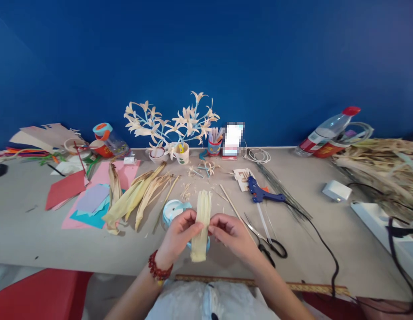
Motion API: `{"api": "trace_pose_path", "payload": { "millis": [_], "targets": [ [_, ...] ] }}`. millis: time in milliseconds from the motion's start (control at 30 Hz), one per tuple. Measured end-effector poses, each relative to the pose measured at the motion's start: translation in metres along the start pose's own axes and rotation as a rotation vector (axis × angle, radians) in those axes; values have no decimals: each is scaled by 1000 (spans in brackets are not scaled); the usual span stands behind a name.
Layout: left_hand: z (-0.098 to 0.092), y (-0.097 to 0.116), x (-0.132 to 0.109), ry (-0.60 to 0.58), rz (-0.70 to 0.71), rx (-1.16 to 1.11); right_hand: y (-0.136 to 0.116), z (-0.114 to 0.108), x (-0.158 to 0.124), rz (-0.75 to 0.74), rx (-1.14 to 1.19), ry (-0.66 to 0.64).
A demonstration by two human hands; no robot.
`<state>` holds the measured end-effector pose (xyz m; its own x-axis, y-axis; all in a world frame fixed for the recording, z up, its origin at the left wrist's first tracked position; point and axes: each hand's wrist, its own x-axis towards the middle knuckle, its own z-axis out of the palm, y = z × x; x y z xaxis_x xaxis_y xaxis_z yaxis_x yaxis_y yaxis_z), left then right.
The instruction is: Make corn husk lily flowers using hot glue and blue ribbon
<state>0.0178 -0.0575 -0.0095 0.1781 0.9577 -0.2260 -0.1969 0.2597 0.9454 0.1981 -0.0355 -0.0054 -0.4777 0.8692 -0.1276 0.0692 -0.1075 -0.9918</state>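
A pale yellow strip of corn husk point(202, 211) is held upright in front of me, above the near part of the table. My left hand point(182, 229) pinches its left side between thumb and fingers. On the other side, my right hand point(228, 229) has its fingertips closed at the strip's right edge. Behind the left hand lies a roll of light blue tape point(174, 210), partly covered by the fingers. Scissors point(271, 244) with black handles rest just right of my right hand. Larger dried corn husks point(136, 195) are spread to the left.
A blue glue gun point(262, 192) with a trailing cord lies at right, near a white power strip point(382, 226). Husk flowers point(189, 118) stand in cups at the back. Coloured paper point(93, 200) lies left; a tilted bottle point(326, 131) and a husk pile point(386, 164) are right.
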Motion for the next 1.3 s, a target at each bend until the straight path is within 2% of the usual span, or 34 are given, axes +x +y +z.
{"api": "trace_pose_path", "payload": {
  "millis": [367, 700, 833, 1067, 1300],
  "targets": [
    [5, 3, -1, -37, 7, 82, 3, 1, -2, -31, 34, 36],
    [10, -2, -1, 38, -48, -8, 4, 1, -4, -30, 50, 50],
    [10, -1, -2, 18, -67, -30, 7, 1, -3, -38, 74, 58],
    [9, 2, -1, 19, -31, 44, 13, 3, 0, -65, 97, 78],
    [12, -1, -2, 46, 69, 173, 14, 6, 0, -52, 48, 136]
  ]
}}
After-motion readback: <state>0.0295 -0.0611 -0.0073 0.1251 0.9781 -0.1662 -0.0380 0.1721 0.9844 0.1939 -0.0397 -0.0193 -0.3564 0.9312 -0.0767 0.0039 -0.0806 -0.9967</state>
